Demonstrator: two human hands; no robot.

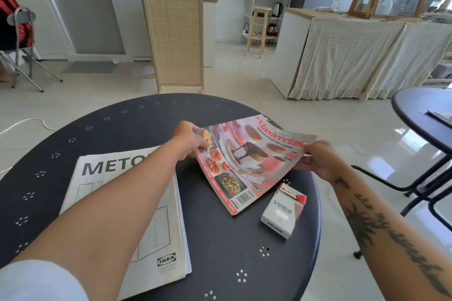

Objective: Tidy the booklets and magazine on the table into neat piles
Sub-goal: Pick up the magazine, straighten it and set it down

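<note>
Glossy red cookbook magazine [247, 161]: frame centre, gripped at opposite edges by left hand [189, 142] and right hand [318, 159], tilted above round dark metal worktop [146, 117]. White assembly booklets [146, 215]: stacked lower left. Small white carton [283, 212]: just right of the magazine.

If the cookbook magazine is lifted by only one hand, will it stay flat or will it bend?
It will probably bend: the magazine looks thin, with a soft glossy cover. The left hand and right hand grip opposite edges, which likely keeps it flat. The gloss may also make it slippery.
</note>
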